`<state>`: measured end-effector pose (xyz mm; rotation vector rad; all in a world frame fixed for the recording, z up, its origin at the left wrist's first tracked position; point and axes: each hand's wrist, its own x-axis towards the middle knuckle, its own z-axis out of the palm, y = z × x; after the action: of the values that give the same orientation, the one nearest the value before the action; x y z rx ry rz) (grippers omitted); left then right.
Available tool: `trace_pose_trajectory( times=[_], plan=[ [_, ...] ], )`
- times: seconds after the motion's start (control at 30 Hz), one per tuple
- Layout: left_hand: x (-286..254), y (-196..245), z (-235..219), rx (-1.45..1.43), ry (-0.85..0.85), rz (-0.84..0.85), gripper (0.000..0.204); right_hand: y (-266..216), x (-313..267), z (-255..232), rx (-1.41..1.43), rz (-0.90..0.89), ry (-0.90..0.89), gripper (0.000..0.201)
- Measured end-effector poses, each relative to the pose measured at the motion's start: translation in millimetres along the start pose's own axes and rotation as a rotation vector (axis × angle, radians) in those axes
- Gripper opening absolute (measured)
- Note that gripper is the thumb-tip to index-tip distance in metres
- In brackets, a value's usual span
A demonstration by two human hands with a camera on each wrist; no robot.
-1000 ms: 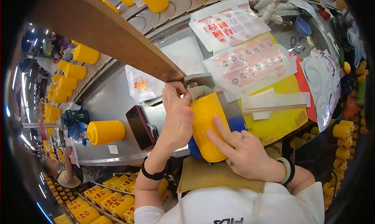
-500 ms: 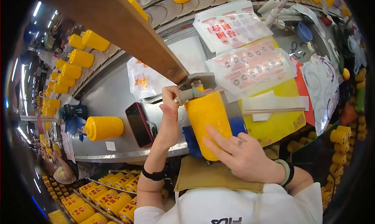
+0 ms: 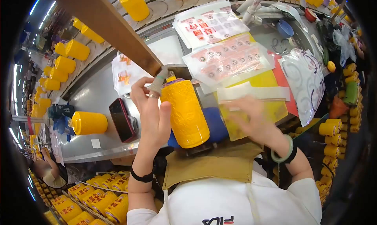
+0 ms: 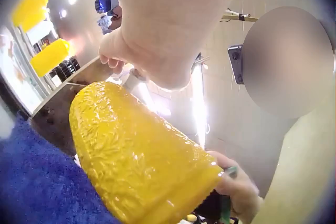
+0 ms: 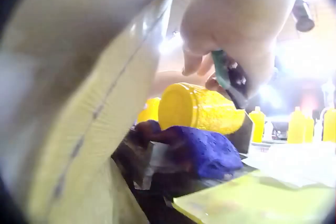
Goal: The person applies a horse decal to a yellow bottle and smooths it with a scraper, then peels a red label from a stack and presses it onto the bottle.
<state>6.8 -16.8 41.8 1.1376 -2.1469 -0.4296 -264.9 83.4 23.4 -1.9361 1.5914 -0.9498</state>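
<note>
A textured yellow bottle (image 3: 184, 115) lies tilted over a blue cloth (image 3: 216, 125), its neck at a metal bracket (image 3: 178, 71) under a wooden beam. Beside its shoulder is my left hand (image 3: 153, 119); the index finger, in a pale finger cot, touches there, and the thumb stands apart. Blurred in the head view, my right hand (image 3: 253, 117) hovers over white paper strips (image 3: 259, 93), off the bottle. In the right wrist view its fingers hold a small green and dark piece (image 5: 220, 69), mostly hidden by the hand; I cannot tell its kind.
Printed transfer sheets (image 3: 227, 58) and a yellow sheet (image 3: 277, 111) lie on the right. A phone (image 3: 122, 120) and another yellow bottle (image 3: 90, 123) are on the left. The wooden beam (image 3: 118, 32) slants overhead. Several bottles stand on the conveyor (image 3: 169, 5) beyond.
My right hand has left the bottle's side and moved right, over the paper strips. The left hand stays at the shoulder. The head view has shifted, and a purple-blue band now shows near the neck.
</note>
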Motion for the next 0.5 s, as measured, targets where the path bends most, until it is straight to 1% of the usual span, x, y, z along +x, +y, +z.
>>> trace_pose_trajectory(
  times=[0.03,0.07,0.1,0.13,0.2,0.23,0.27,0.33,0.4,0.43,0.47,0.5],
  plan=[
    [-10.0,2.0,2.0,-0.069,0.034,-0.035,0.067,13.7,4.4,-6.9,-0.081,0.036,0.036,0.026],
    [-19.3,3.8,3.8,-0.138,0.069,-0.067,0.068,24.3,9.9,-9.5,-0.085,0.027,0.031,0.026],
    [-29.2,5.2,5.1,-0.149,0.061,-0.115,0.073,33.6,14.3,-10.3,-0.122,0.096,0.003,0.027],
    [-36.3,7.2,7.2,-0.149,0.069,-0.119,0.073,40.9,18.1,-10.4,-0.161,0.166,-0.025,0.028],
    [-49.8,10.3,12.9,-0.277,0.126,-0.183,0.075,48.8,26.7,-7.2,-0.167,0.171,-0.056,0.03],
    [-60.0,6.6,15.4,-0.305,0.133,-0.188,0.074,50.7,28.0,-4.8,-0.167,0.184,-0.084,0.031],
    [-63.0,11.8,17.4,-0.298,0.149,-0.197,0.074,55.1,26.7,-5.2,-0.166,0.167,-0.095,0.031],
    [-74.3,24.8,14.5,-0.428,0.201,-0.255,0.072,67.3,34.1,-0.6,-0.164,0.143,-0.08,0.034],
    [-91.7,23.6,11.3,-0.341,0.205,-0.262,0.063,74.6,33.7,0.3,-0.149,0.026,0.01,0.033],
    [-96.1,22.9,10.0,-0.275,0.198,-0.223,0.059,50.5,39.5,-8.2,-0.105,0.08,-0.02,0.034],
    [-104.3,23.9,13.1,-0.254,0.265,-0.245,0.056,47.6,38.6,-8.4,-0.076,-0.014,0.018,0.031],
    [-110.7,23.6,15.9,-0.265,0.297,-0.27,0.053,36.0,37.5,-9.4,-0.058,0.002,-0.001,0.029]
  ],
)
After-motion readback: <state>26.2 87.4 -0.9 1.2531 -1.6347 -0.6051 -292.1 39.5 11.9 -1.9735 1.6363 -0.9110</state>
